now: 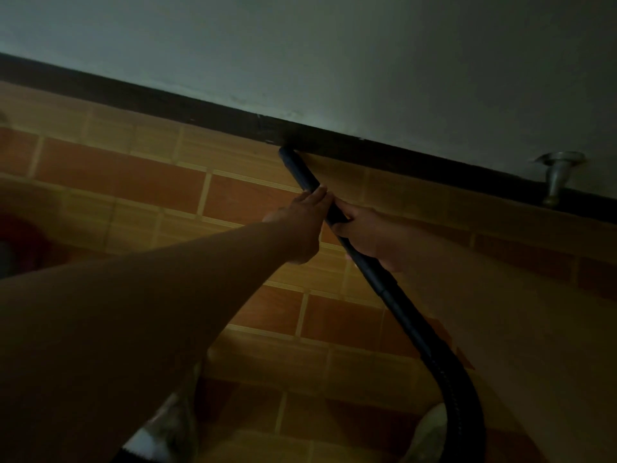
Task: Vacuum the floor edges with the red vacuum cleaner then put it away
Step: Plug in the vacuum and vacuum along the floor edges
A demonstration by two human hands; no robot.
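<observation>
The vacuum's black nozzle tube (302,173) slants across the tiled floor, its tip touching the dark skirting board (187,106) at the foot of the wall. My left hand (302,223) lies along the tube's left side with fingers stretched toward the tip. Just behind it, my right hand (365,230) grips the tube. The ribbed black hose (457,389) curves down from the tube to the bottom edge of the view. A dim red shape at the far left, the vacuum body (23,240), sits mostly out of view.
A metal door stopper (557,177) sticks out of the skirting at the right. Orange and yellow floor tiles (133,182) spread to the left. My feet (167,429) show at the bottom. The room is dark.
</observation>
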